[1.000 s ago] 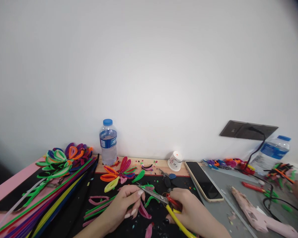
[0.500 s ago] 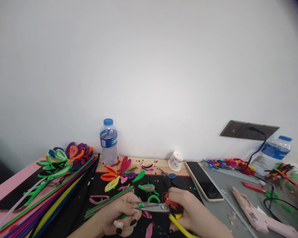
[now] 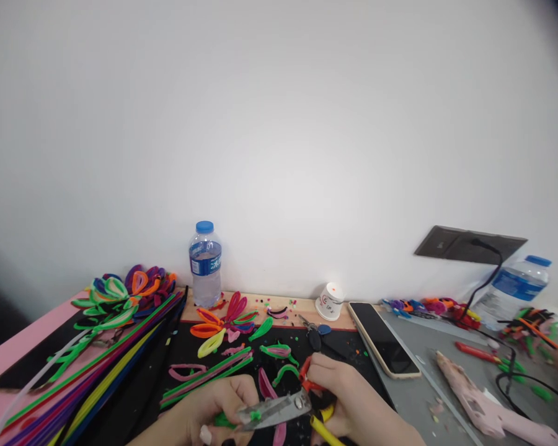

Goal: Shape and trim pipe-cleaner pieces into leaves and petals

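The scissors (image 3: 283,411) had dipped; right hand (image 3: 341,396) gripped them, left hand (image 3: 218,402) pinched green wire (image 3: 225,420), seemingly mid-trim, needing steadiness

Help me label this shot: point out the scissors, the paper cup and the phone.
Scissors (image 3: 286,408), head view: on the blades.
Paper cup (image 3: 329,303), head view: on its side wall.
Phone (image 3: 384,339), head view: on the dark screen.
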`<state>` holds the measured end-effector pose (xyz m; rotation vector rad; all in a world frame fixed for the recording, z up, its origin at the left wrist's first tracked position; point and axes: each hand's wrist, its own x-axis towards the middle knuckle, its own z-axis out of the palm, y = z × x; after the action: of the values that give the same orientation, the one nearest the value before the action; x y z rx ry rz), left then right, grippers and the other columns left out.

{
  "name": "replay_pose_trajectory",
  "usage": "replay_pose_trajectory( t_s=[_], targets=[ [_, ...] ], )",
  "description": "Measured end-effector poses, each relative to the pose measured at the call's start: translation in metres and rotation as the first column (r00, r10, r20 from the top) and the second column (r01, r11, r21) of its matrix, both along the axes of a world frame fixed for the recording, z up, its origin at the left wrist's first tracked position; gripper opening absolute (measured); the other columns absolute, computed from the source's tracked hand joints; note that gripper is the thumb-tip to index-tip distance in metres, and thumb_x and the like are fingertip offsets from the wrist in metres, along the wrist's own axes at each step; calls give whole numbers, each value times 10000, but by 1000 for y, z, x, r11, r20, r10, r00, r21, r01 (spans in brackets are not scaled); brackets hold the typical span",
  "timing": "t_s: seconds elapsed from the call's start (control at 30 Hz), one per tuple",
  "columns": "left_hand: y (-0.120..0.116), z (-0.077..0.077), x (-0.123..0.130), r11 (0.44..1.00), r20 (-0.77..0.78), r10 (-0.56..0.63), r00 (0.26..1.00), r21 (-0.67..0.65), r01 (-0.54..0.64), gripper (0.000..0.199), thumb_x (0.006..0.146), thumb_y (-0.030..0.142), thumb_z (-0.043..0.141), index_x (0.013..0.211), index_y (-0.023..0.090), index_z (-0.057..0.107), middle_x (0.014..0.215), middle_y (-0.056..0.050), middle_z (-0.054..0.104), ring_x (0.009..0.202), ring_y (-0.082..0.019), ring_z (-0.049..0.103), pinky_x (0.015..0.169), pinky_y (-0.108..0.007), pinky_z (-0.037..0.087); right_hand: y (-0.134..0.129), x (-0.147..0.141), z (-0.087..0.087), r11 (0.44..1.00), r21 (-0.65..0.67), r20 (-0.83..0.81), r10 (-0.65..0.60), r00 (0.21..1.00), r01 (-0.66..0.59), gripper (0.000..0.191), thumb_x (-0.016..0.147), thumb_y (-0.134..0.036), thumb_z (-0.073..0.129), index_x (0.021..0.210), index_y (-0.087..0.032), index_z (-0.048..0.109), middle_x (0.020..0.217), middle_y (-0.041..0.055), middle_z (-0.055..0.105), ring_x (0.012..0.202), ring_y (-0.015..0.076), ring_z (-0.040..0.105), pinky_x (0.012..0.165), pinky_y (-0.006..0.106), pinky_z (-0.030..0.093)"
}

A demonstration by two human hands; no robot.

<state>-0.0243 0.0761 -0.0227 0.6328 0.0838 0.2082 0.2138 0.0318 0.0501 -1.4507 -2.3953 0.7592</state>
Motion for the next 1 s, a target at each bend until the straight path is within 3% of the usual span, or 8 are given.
replay_pose_trajectory(
  t_s=[0.13,0.23,0.3,0.4,0.5,0.6,0.8,1.0],
  targets=[
    [4,13,8,948,-58,320,946,21,-319,204,694,309,692,650,114,647,281,101,320,253,-24,171,305,-154,267,4,6,-8,987,-11,1,-163,987,163,297,651,-277,726,645,-182,445,729,-42,465,628,107,377,551,206,268],
    [6,20,15,799,-163,588,793,267,-538,257,796,362,601,726,116,627,381,84,414,286,-18,210,354,-160,302,7,11,-15,964,-51,20,-261,965,262,285,654,-252,710,635,-175,436,696,-51,467,607,97,366,550,206,259],
    [6,20,19,639,-185,727,661,534,-554,248,818,377,577,773,135,606,462,61,493,309,-31,301,370,-167,314,8,13,-17,952,-79,32,-295,955,296,269,660,-265,693,636,-171,442,673,-54,458,605,96,353,548,206,257],
    [2,16,20,271,-82,903,421,870,-412,203,803,333,607,937,181,609,751,-15,647,564,-123,571,522,-215,454,7,13,-16,942,-123,30,-312,950,313,241,694,-292,643,633,-165,447,645,-56,434,606,97,334,537,204,250],
    [-2,13,19,-54,121,951,284,971,-233,211,814,257,586,1022,226,598,1014,-54,646,926,-212,604,795,-310,487,4,11,-14,941,-163,21,-298,954,297,233,710,-281,599,610,-163,426,619,-60,385,604,95,306,520,202,230],
    [-3,15,17,-243,266,926,268,963,-115,149,855,209,519,973,231,607,994,-53,635,957,-211,586,854,-328,459,2,9,-13,936,-201,13,-291,957,288,237,700,-259,579,591,-166,390,614,-61,339,610,94,286,511,198,220],
    [1,20,12,-414,383,872,305,909,42,138,859,179,522,869,217,654,877,-51,629,837,-196,560,770,-297,434,-2,6,-12,930,-240,6,-283,959,276,251,714,-293,574,592,-170,392,620,-53,314,606,95,282,492,202,204],
    [4,18,10,-398,367,875,317,917,37,181,862,173,507,787,203,668,691,-32,561,683,-173,502,673,-276,381,-2,3,-12,922,-211,44,-321,946,323,240,699,-277,599,585,-164,421,608,-51,361,605,97,299,502,200,226]
  ],
)
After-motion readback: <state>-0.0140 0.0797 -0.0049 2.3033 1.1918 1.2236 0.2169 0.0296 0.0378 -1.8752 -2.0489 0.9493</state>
